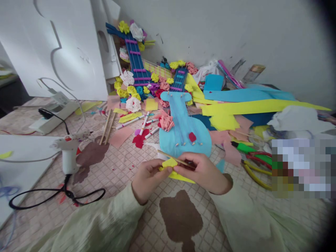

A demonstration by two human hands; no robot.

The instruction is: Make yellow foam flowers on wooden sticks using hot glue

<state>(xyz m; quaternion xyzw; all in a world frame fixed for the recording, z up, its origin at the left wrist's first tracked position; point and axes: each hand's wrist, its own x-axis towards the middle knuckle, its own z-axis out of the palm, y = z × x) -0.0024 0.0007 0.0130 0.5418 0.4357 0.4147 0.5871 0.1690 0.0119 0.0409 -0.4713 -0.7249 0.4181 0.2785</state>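
My left hand (149, 178) is closed in a pinch on a small piece of yellow crepe paper (170, 162). My right hand (206, 172) pinches the same paper from the other side and also holds a thin wooden stick (168, 155), slanting down to the right across the paper's far side. More yellow paper (181, 177) shows below my fingers. Just beyond both hands lies a light-blue guitar shape (202, 131) with several small pegs and a dark red patch (192, 137). A crumpled pink paper flower (167, 123) touches its left side.
On the left stand a white glue gun (69, 155) with a looped cord and a power strip (54, 113). Decorated dark-blue guitar necks (136, 64) and paper flowers fill the back. To the right are yellow paper strips (252, 106) and scissors (256, 175). Markers (130, 121) lie mid-table.
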